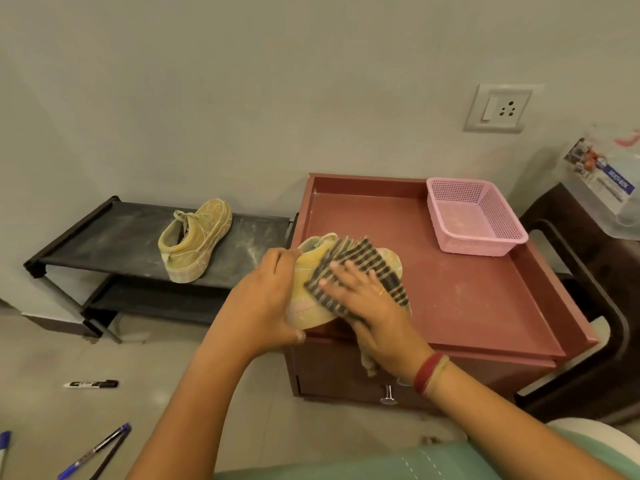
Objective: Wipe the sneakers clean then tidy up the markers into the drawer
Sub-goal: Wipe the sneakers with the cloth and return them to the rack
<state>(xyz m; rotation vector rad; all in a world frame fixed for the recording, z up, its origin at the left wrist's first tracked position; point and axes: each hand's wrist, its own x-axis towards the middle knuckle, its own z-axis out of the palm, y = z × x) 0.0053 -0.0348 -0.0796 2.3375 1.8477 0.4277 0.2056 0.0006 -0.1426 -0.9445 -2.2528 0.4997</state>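
Left hand (266,299) grips the sneaker (308,296), which overhangs the front-left edge of the cabinet top (467,299). The right hand (367,299), fingers flat, presses the checked cloth (363,268) on it (upper mostly hidden). The pink basket (474,216) stands well apart, and a marker (91,384) lies on the floor (173,393).

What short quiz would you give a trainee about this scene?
1. True or false: the second sneaker stands on the black rack.
2. What does the right hand press onto the held sneaker? A a striped cloth; B a sponge; C a brush.
3. Fill in: the marker lies on the ___.
Key: 1 true; 2 A; 3 floor.
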